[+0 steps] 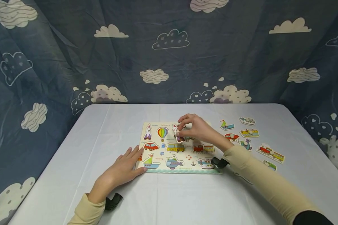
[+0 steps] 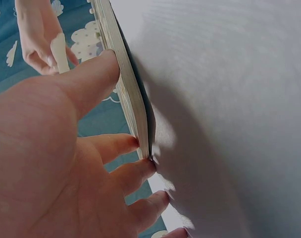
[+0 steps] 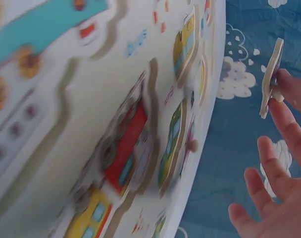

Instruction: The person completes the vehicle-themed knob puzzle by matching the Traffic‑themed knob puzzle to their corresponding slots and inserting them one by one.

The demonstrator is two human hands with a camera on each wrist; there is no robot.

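Note:
A flat picture puzzle board (image 1: 169,171) with vehicle drawings and their words lies on the table. My right hand (image 1: 197,128) pinches a rocket puzzle piece (image 1: 175,128) over the board's upper part. In the right wrist view, thumb and index finger hold that piece (image 3: 271,74) by a small knob on its back; the other fingers are spread. My left hand (image 1: 124,167) lies at the board's left edge, fingers extended. The left wrist view shows its thumb (image 2: 101,69) against the board's side. A rocket picture (image 1: 147,132) shows at the board's upper left.
Right of the board lie several loose pieces, among them a sailboat (image 1: 227,125), a red car (image 1: 232,137), a scooter (image 1: 245,144) and a train (image 1: 270,153). The right forearm passes above some of them. A dark cloud-patterned cloth (image 1: 169,59) hangs behind the white table (image 1: 180,200).

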